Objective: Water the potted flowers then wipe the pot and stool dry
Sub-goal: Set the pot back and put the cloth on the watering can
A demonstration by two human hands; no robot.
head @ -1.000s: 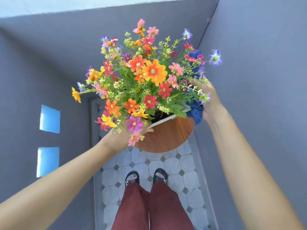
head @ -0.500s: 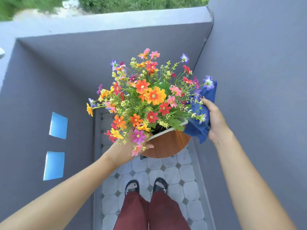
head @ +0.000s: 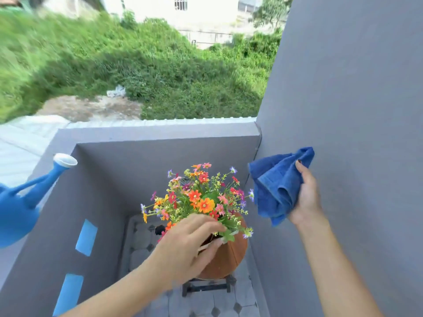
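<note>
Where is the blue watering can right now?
In the head view, the blue plastic watering can sits at the far left on the grey balcony wall, spout pointing up-right, apart from both hands.

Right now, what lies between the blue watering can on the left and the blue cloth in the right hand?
In the head view, the bunch of colourful flowers stands between the blue watering can and the blue cloth, before the grey wall.

blue plastic watering can (head: 16, 211): body cut off by left edge, only spout and part of belly show | dark stool (head: 206, 287): mostly hidden under round terracotta-brown pot (head: 229, 255) | left hand (head: 183, 245): covers pot's near rim | green grassy slope (head: 68, 53): blurred
</note>
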